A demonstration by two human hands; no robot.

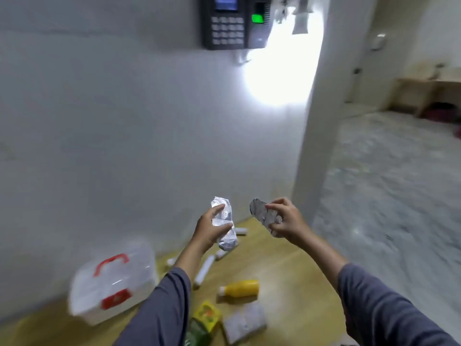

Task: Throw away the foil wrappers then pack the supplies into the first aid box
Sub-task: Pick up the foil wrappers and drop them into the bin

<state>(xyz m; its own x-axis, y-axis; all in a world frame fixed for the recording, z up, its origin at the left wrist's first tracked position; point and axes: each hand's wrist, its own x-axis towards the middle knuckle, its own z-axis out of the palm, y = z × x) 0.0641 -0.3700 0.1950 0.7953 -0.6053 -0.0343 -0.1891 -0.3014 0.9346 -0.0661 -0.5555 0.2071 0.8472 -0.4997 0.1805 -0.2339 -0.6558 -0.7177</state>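
We pinch one crumpled foil wrapper (224, 217) in the left grip (212, 228) and a second foil wrapper (262, 216) in the right grip (284, 218), neither yet discarded, while the first aid box (112, 283), yellow bottle (240, 288) and rolls (204, 270) wait unpacked on the tabletop (287, 270).

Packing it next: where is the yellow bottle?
Head view, low centre: the yellow bottle lies on its side on the wooden surface, right of the first aid box.

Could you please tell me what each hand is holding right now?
Left hand: grips a bright foil wrapper.
Right hand: grips a darker foil wrapper.
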